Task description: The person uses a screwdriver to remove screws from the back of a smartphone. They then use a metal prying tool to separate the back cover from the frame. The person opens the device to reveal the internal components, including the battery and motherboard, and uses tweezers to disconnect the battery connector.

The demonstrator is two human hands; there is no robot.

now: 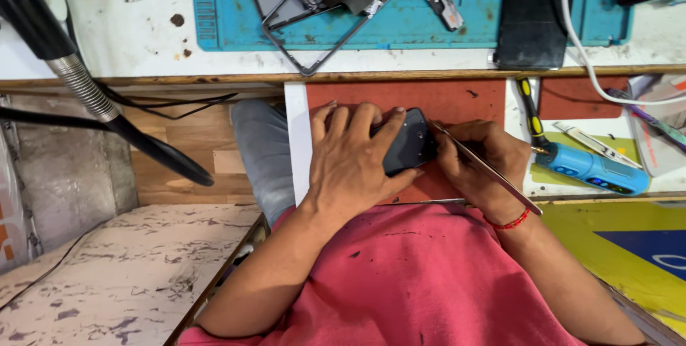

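Two work levels show: a white bench (128, 38) carrying a blue mat (443, 28), and a red pull-out board (429, 99) below. My left hand (350, 164) clasps the dark phone (407, 147) there; my right hand (475, 164) beside it pinches metal tweezers (493, 173).

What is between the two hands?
In the head view, a small black phone lies between the left hand and the right hand, which points metal tweezers at its edge.
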